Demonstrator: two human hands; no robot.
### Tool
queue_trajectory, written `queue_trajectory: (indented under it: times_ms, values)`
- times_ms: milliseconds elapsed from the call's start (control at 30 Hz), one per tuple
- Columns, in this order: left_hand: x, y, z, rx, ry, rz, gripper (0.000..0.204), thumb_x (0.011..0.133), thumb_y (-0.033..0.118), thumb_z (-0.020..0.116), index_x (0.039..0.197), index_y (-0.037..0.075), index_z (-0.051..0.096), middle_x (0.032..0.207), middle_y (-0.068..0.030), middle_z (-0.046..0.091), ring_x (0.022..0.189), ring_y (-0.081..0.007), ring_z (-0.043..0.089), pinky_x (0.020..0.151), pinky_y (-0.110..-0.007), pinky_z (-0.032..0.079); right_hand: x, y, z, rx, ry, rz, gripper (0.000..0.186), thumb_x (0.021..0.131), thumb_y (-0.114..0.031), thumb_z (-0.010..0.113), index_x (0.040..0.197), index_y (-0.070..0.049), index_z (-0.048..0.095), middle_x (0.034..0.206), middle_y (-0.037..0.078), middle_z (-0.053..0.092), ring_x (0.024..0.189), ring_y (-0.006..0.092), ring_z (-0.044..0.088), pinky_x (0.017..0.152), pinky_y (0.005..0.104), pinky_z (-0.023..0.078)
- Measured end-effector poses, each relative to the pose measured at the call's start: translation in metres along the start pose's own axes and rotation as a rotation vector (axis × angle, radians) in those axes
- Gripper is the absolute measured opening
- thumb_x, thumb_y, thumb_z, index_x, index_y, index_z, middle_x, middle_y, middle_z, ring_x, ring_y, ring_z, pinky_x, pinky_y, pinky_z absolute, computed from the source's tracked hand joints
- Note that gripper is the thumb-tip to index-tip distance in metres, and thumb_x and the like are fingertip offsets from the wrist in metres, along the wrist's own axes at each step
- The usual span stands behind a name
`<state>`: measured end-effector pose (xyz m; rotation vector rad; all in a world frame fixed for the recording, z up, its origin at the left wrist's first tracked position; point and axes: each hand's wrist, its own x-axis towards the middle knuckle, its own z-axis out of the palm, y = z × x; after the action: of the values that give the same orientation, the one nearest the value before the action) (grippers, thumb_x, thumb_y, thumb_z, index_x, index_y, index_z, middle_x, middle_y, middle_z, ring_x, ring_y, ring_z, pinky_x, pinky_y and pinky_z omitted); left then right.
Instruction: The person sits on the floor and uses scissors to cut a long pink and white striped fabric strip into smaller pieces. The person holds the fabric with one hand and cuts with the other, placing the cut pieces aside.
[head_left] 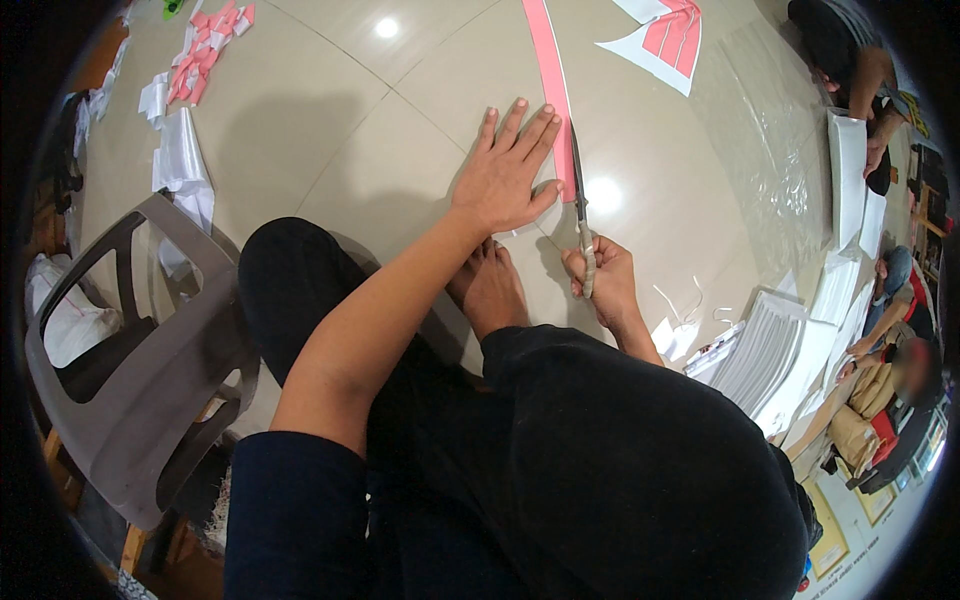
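Observation:
A long pink strip with a white edge (pixel 550 70) lies on the tiled floor, running away from me. My left hand (pixel 508 175) is flat and spread beside it, with the fingertips and thumb touching the strip's left edge. My right hand (pixel 608 275) is closed round the handles of a pair of scissors (pixel 580 190). Their dark blades point away along the strip's right edge, close to its near end. How far the blades are parted I cannot make out.
A pink and white piece (pixel 672 40) lies far right of the strip. Pink and white scraps (pixel 205 50) lie far left, near a grey plastic chair (pixel 150 370). Clear plastic sheeting (pixel 770 140) and stacked white sheets (pixel 770 350) are to the right. Other people (pixel 890 320) sit at the right edge.

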<state>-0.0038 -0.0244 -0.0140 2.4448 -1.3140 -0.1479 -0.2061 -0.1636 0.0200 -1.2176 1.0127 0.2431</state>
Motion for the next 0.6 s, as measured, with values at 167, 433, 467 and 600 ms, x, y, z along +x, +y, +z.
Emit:
queue_trajectory:
  times_ms: [167, 433, 467, 600]
  values:
    - [0.0003, -0.0007, -0.0001, -0.003, -0.003, -0.002, 0.088, 0.104, 0.055, 0.058, 0.175, 0.007, 0.036, 0.181, -0.0128, 0.036, 0.168, -0.0417, 0.027, 0.137, -0.065, 0.017, 0.0054, -0.0079, 0.0022, -0.003, -0.005, 0.008, 0.025, 0.094, -0.013, 0.087, 0.090, -0.003, 0.064, 0.073, 0.001, 0.065, 0.053, 0.0084, 0.057, 0.048, 0.0258, 0.043]
    - [0.0000, -0.0012, -0.0003, -0.003, -0.004, -0.005, 0.088, 0.105, 0.055, 0.058, 0.175, 0.007, 0.035, 0.182, -0.0128, 0.035, 0.168, -0.0420, 0.027, 0.138, -0.064, 0.015, 0.0086, -0.0102, 0.0022, -0.011, -0.011, -0.002, 0.025, 0.094, -0.014, 0.087, 0.090, -0.003, 0.064, 0.073, 0.001, 0.065, 0.053, 0.0080, 0.057, 0.048, 0.0257, 0.043]
    - [0.0000, -0.0015, -0.0007, -0.003, -0.004, -0.005, 0.088, 0.105, 0.055, 0.058, 0.175, 0.007, 0.035, 0.182, -0.0127, 0.035, 0.168, -0.0421, 0.027, 0.138, -0.064, 0.015, 0.0090, -0.0099, 0.0021, -0.011, -0.013, -0.002, 0.026, 0.094, -0.014, 0.087, 0.090, -0.003, 0.064, 0.073, 0.001, 0.065, 0.053, 0.0080, 0.057, 0.048, 0.0256, 0.043]
    - [0.0001, -0.0017, -0.0013, -0.009, -0.006, -0.006, 0.088, 0.105, 0.055, 0.058, 0.175, 0.007, 0.035, 0.181, -0.0130, 0.036, 0.168, -0.0419, 0.027, 0.137, -0.064, 0.016, 0.0093, -0.0076, 0.0013, -0.011, -0.006, -0.007, 0.026, 0.094, -0.014, 0.087, 0.090, -0.003, 0.064, 0.074, 0.002, 0.066, 0.052, 0.0080, 0.057, 0.048, 0.0256, 0.043]
